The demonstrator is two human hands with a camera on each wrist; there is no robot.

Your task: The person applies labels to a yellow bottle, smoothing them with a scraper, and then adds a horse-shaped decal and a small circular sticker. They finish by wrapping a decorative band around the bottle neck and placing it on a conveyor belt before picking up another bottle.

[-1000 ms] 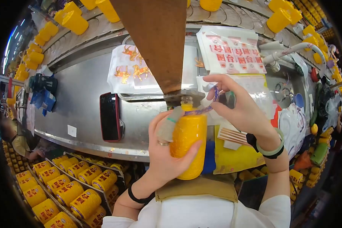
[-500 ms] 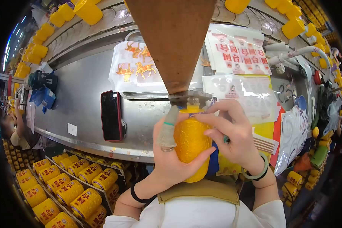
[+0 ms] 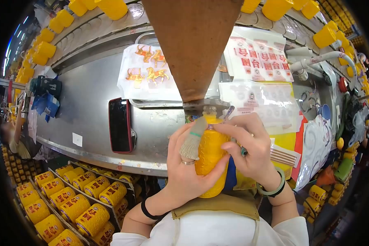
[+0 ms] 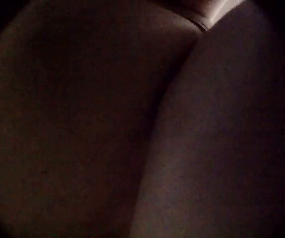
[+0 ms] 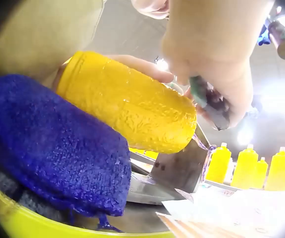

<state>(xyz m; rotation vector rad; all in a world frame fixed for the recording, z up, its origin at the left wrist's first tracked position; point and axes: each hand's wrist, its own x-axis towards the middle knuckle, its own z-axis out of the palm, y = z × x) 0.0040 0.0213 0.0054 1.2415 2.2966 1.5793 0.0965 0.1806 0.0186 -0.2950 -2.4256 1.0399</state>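
A yellow embossed bottle (image 3: 213,149) stands tilted against the front of my body, its clear neck meeting the bracket at the foot of a brown post. My left hand (image 3: 184,176) grips it from the left, one finger covered by a grey cloth sleeve with a green line. At the neck runs a thin purple patterned ribbon (image 3: 229,110). My right hand (image 3: 256,153) pinches this ribbon at the bottle's shoulder, fingers bent. In the right wrist view the bottle (image 5: 127,101) lies beside a dark blue cloth (image 5: 58,144). The left wrist view is too dark to show the work.
The brown post (image 3: 188,49) rises straight ahead. A phone (image 3: 119,125) lies on the metal table, with horse stickers (image 3: 151,74) behind it. Printed sheets (image 3: 258,57) lie to the right. Racks of labelled yellow bottles (image 3: 92,219) stand lower left; a conveyor (image 3: 131,18) with bottles curves behind.
My right hand has come down from holding the ribbon's loop out to the right; the ribbon now sits close at the bottle's neck. The left hand keeps its grip. Conveyor bottles have shifted.
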